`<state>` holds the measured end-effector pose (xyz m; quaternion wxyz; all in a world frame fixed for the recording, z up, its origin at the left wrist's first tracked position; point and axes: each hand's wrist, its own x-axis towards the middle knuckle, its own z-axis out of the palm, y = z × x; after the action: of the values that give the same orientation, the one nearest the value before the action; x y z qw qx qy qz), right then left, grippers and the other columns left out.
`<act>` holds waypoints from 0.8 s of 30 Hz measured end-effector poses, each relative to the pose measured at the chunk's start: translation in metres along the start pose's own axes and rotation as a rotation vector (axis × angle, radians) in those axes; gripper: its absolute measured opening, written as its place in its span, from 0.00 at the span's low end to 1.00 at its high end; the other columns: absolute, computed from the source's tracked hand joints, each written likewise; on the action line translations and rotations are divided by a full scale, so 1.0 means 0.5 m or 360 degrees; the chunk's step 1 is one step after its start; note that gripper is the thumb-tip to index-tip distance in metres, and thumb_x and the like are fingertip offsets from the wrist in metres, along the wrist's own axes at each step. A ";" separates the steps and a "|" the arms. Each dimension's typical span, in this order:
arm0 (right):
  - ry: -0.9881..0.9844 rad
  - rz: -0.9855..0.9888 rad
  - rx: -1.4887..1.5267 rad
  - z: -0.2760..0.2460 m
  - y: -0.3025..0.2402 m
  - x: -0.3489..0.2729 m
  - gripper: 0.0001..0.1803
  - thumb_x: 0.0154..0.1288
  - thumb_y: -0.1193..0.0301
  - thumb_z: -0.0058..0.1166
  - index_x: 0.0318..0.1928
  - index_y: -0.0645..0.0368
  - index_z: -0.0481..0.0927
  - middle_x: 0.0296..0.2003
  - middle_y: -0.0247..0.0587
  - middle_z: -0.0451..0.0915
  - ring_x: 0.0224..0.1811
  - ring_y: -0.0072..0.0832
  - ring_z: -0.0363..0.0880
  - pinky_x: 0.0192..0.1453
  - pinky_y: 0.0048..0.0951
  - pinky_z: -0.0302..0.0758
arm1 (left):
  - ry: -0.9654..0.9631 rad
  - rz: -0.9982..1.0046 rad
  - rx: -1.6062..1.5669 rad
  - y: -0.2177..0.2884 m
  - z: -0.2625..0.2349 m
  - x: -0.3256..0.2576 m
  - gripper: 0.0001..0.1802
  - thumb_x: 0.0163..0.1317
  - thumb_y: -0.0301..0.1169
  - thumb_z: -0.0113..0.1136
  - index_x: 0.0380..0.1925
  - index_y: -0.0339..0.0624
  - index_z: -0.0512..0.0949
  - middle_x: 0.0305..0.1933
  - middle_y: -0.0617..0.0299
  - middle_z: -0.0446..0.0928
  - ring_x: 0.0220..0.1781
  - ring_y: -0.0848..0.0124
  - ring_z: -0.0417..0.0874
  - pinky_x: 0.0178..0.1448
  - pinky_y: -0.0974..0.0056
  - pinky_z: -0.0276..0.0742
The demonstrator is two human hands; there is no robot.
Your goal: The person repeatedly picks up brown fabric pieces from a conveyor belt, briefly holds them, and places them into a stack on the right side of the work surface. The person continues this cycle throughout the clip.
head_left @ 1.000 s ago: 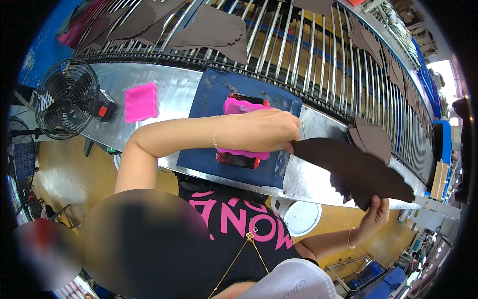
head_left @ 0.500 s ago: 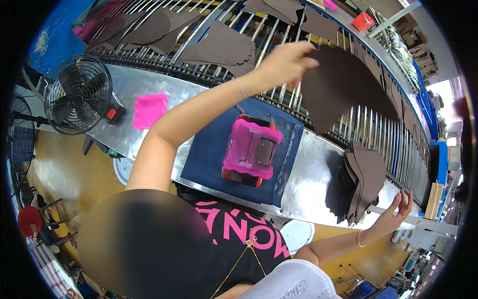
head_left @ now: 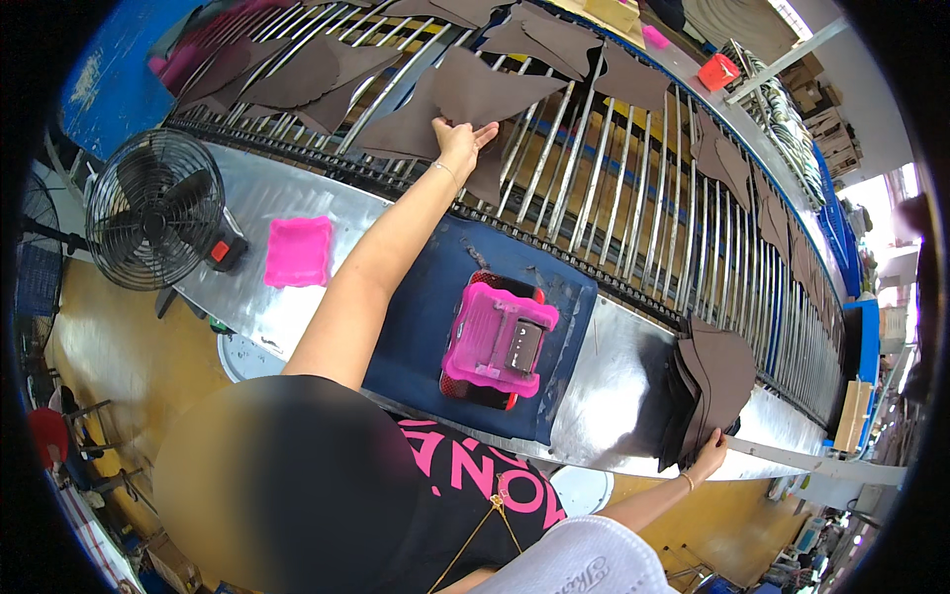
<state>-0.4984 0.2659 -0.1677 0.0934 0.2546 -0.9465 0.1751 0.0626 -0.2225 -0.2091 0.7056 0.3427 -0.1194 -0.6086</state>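
A dark brown flat cut piece point(head_left: 485, 94) with curved edges spreads over other brown pieces on the slatted rack. Its near edge is at my left hand point(head_left: 460, 148), with thumb and a finger showing apart and the piece between them. At the right end of the metal table stands a stack of like brown pieces point(head_left: 722, 366). My right hand point(head_left: 711, 455) is closed on the near corner of this stack; the fingertips are partly hidden. Between my arms a pink scalloped tray point(head_left: 485, 346) sits over a red-and-black object on a dark blue mat point(head_left: 411, 317).
A black fan point(head_left: 153, 193) stands on the left end of the metal table point(head_left: 614, 366). Beside it lies a second pink tray point(head_left: 299, 252). The rack of metal rods point(head_left: 633, 188) runs along the far side, carrying several brown pieces. A red container point(head_left: 717, 71) stands beyond.
My left hand has swung left along the rack with a brown piece, away from the right-hand stack side. My right hand has come from beyond the stack to its near corner.
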 end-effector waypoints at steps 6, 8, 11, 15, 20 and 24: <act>-0.0035 0.0032 -0.0299 0.006 -0.061 0.002 0.29 0.64 0.51 0.48 0.46 0.71 0.77 0.45 0.59 0.77 0.47 0.51 0.75 0.52 0.43 0.70 | 0.0172 -0.0302 -0.0135 -0.002 -0.054 0.046 0.28 0.63 0.17 0.36 0.60 0.35 0.39 0.58 0.32 0.55 0.42 0.45 0.79 0.40 0.52 0.85; -0.0011 -0.0001 -0.0355 0.006 -0.100 -0.002 0.28 0.64 0.52 0.49 0.45 0.71 0.76 0.45 0.58 0.77 0.47 0.51 0.75 0.52 0.43 0.70 | 0.0016 -0.0477 -0.0271 0.017 -0.107 0.063 0.29 0.70 0.32 0.39 0.62 0.29 0.40 0.58 0.29 0.55 0.49 0.42 0.76 0.50 0.48 0.79; 0.0155 0.0062 -0.0474 -0.036 -0.121 -0.049 0.24 0.64 0.58 0.51 0.47 0.70 0.73 0.45 0.58 0.77 0.47 0.51 0.75 0.50 0.44 0.70 | -0.0045 -0.0777 -0.0270 0.065 -0.044 -0.057 0.29 0.72 0.39 0.35 0.59 0.22 0.47 0.58 0.25 0.59 0.56 0.42 0.71 0.58 0.49 0.75; 0.0224 -0.0243 -0.0425 -0.060 -0.139 -0.030 0.15 0.67 0.69 0.45 0.51 0.63 0.65 0.44 0.60 0.76 0.48 0.52 0.75 0.47 0.47 0.71 | -0.0403 -0.0762 -0.0014 0.173 -0.057 -0.173 0.26 0.70 0.38 0.42 0.56 0.24 0.56 0.54 0.32 0.67 0.55 0.47 0.74 0.56 0.52 0.76; 0.0206 -0.0359 0.0582 -0.246 -0.411 -0.140 0.15 0.70 0.63 0.44 0.50 0.58 0.63 0.38 0.50 0.78 0.29 0.29 0.80 0.21 0.24 0.74 | -0.0907 -0.0265 0.0789 0.278 -0.011 -0.309 0.21 0.66 0.35 0.51 0.56 0.41 0.62 0.49 0.47 0.73 0.45 0.61 0.81 0.47 0.62 0.79; -0.0108 -0.0412 0.1795 -0.250 -0.534 -0.237 0.20 0.66 0.69 0.52 0.55 0.57 0.61 0.43 0.49 0.77 0.33 0.28 0.81 0.17 0.22 0.76 | -0.1280 0.0139 0.1214 0.266 0.042 -0.398 0.31 0.63 0.38 0.55 0.63 0.40 0.58 0.52 0.52 0.74 0.46 0.64 0.80 0.51 0.66 0.75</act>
<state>-0.2491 0.1503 -0.0080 -0.0667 0.3840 -0.6705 0.6313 0.1077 -0.0393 -0.0604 0.4548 0.3093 -0.6055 -0.5753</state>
